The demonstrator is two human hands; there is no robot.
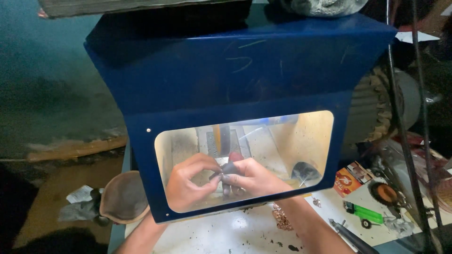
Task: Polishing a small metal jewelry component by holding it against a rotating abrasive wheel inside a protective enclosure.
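Note:
Both my hands reach up into a blue metal hood (235, 80) and show through its clear window (310, 136). My left hand (186, 181) and my right hand (252, 176) meet at the middle, pinching a small dark piece (225, 169) between the fingertips. Just above the fingers stands a dark spinning wheel (225, 138) with a yellow-orange part beside it. What the small piece is cannot be made out through the glare.
A brown rounded pad (123, 197) lies left of the hood. On the white bench to the right lie a green lighter (365, 214), a small orange box (348, 178), a pile of copper-coloured bits (281, 217) and a dark tool (353, 237). A ribbed motor (376, 113) sits behind.

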